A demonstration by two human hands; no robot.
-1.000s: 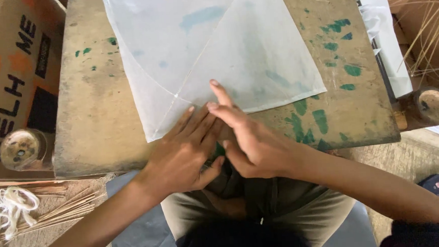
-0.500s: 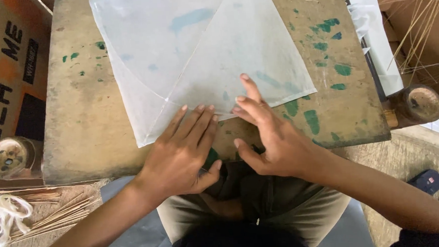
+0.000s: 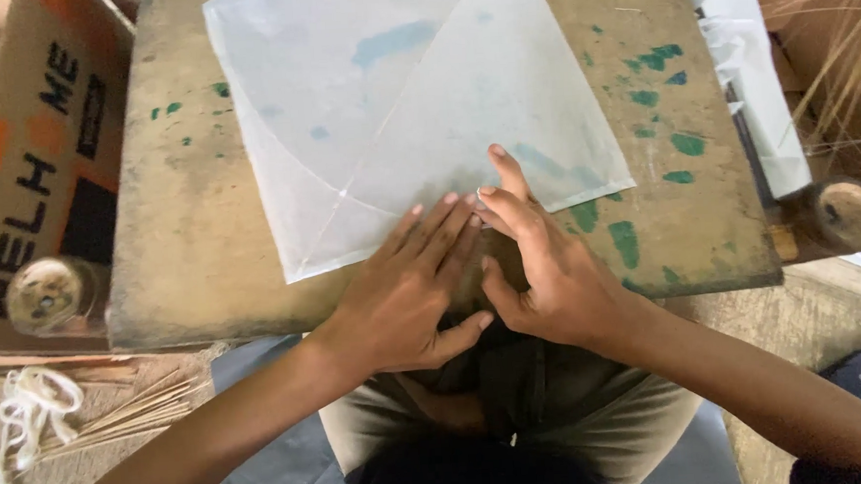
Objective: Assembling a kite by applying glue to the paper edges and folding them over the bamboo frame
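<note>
step: pressing thin white paper sheet [image 3: 415, 125] flat on wooden board [image 3: 197, 274] | left hand [image 3: 409, 292] open, palm down at sheet's near edge | right hand [image 3: 550, 275] open, fingertips on sheet | thin stick under paper, probably | next: firm, even pressure along near edge

Worn, green-stained wooden board [image 3: 194, 235] carries translucent white paper sheets [image 3: 394, 106].

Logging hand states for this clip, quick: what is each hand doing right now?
Left hand: open, flat, fingers pressing the near edge of the translucent paper sheet, holding nothing.
Right hand: open, fingers spread on the same edge, holding nothing.
</note>
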